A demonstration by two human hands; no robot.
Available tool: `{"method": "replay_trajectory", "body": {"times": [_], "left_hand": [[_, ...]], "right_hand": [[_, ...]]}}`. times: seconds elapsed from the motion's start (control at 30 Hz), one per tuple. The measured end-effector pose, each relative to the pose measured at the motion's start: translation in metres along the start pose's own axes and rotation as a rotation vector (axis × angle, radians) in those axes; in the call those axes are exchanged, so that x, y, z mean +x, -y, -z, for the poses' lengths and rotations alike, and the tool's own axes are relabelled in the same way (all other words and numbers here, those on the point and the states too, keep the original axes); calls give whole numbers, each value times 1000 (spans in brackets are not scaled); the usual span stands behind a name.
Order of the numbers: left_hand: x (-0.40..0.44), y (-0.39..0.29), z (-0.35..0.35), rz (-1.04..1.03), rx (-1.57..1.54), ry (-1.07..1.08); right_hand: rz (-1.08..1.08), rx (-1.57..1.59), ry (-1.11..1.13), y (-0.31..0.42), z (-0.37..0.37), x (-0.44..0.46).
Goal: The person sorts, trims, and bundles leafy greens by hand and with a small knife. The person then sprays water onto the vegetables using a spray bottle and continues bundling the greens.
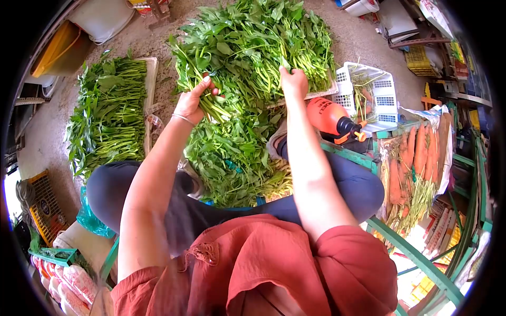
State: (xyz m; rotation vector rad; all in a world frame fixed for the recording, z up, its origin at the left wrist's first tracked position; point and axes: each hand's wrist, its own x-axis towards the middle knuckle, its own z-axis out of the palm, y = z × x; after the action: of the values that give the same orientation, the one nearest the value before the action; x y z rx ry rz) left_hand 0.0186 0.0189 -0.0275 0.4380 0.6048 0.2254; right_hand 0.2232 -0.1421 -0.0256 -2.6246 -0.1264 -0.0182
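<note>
- Left hand (192, 102): closed on a small bunch (216, 109) of leafy greens, thumb on top, stem ends pointing down toward the lap. Bracelet (183, 119) on that wrist.
- Right hand (294, 84): at the near right edge of the big pile (253, 42), thumb against the stems, fingers curled. Can't tell if it's gripping stems or just pressing; the fingertips are hidden.
- Greens: big pile is straight ahead, stems mostly facing the person, a pale tray edge (331, 90) showing under its right side. Loose heap (226, 158) sits between the legs, more tangled.
- Step in hand, my read: gathering stems into order at the pile, left hand carrying the bunch, right hand working the edge.
- Next move calls for: light grip, stem ends kept level, leaves all one way, bunch laid down without dragging its neighbours.
- Left side: second stack (108, 116), rows neat, on a white tray (152, 79), well apart from both hands.
- Right side: red spray bottle (327, 113) on its side just past the right forearm, white basket (387, 102) beside it, carrots (419, 152) farther out.
</note>
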Motion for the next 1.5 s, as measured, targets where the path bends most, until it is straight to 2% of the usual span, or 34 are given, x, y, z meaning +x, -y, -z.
{"method": "replay_trajectory", "body": {"times": [0.07, 0.1, 0.13, 0.2, 0.27, 0.33, 0.4, 0.43, 0.47, 0.53, 0.57, 0.67, 0.7, 0.8, 0.87, 0.93, 1.0, 1.07, 1.17, 1.3, 1.37, 1.4, 1.43, 1.5], "left_hand": [[2, 0, -3, -3, 54, -84], [3, 0, -4, 25, 77, -117], [2, 0, -4, 51, 101, -153], [2, 3, -7, 73, 76, -160], [4, 7, -12, 133, 139, -137], [-3, 9, -26, 178, 126, -65], [-6, 13, -38, 170, 169, -24], [-6, 15, -39, 183, 195, -12], [-5, 17, -41, 198, 219, 4], [-1, 21, -37, 208, 270, -80], [0, 23, -35, 203, 266, -75], [-5, 20, -35, 129, 203, 12], [-4, 17, -35, 120, 162, 92], [-4, 14, -33, 191, 89, 28], [-4, 13, -30, 161, 117, 18], [-7, 14, -28, 142, 143, 6], [-10, 14, -28, 67, 261, 112], [-13, 14, -31, 18, 251, 131], [-20, 7, -35, 27, 319, 70], [-10, 18, -27, -123, 378, 138], [-5, 23, -23, -181, 369, -5], [-9, 20, -27, -184, 368, -4], [-14, 18, -31, -137, 374, -5], [-17, 15, -35, -106, 329, -22]], "right_hand": [[-3, 54, 362, -21, -23, 32], [-51, 265, 385, -16, -26, 30], [-48, 265, 389, -16, -24, 28], [-124, 557, 251, -4, -10, 13], [-156, 746, 321, 16, 9, -24], [-75, 852, 319, 17, 2, -60], [-90, 869, 428, 21, 4, -90], [-34, 788, 408, 23, 3, -103], [110, 855, 348, 18, -12, -113], [10, 711, 461, 30, 4, -127], [-61, 770, 541, 35, 15, -130], [-73, 936, 654, 28, 17, -126], [-162, 1031, 702, 29, 23, -125], [-590, 1362, 688, 23, 24, -121], [-621, 1296, 640, 23, 19, -120], [-256, 1126, 620, 35, 20, -116], [-240, 1067, 615, 55, 19, -114], [-176, 1121, 733, 58, 14, -109], [-228, 1081, 628, 61, 11, -113], [-333, 1205, 663, 55, 11, -119], [-390, 1216, 640, 55, 14, -123], [-446, 1228, 616, 57, 15, -125], [-380, 1178, 600, 54, 11, -126], [-382, 1249, 549, 53, 8, -126]]}}
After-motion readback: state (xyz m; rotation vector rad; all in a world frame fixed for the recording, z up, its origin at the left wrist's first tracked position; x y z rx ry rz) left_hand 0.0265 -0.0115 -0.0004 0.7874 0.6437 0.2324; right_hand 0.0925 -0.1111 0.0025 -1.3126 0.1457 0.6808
